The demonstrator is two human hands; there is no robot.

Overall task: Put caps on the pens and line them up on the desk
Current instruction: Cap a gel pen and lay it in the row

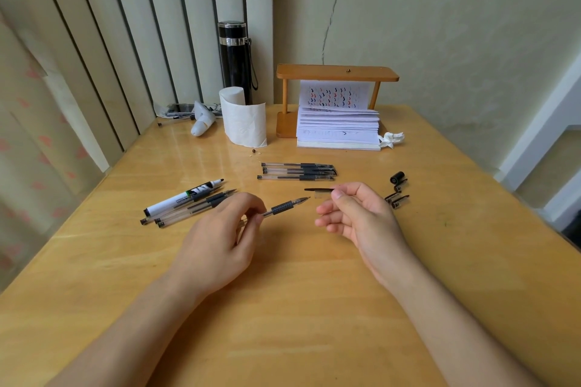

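Observation:
My left hand [220, 236] grips an uncapped clear gel pen [283, 207] by its barrel, tip pointing right and slightly up. My right hand [355, 214] pinches a clear pen cap [320, 191] with a black clip, held just above and right of the pen tip, apart from it. Three capped pens [298, 171] lie side by side in a row behind my hands. At left lies a pile of uncapped pens [191, 206] with a white marker [182, 196]. Loose caps [397, 195] lie on the desk at right.
At the back of the wooden desk [283, 308] stand a black flask [235, 60], a toilet roll [243, 119] and a wooden stand [336, 75] over a paper stack [338, 132]. A crumpled tissue [391, 138] lies beside the stack. A white gadget [202, 121] rests back left.

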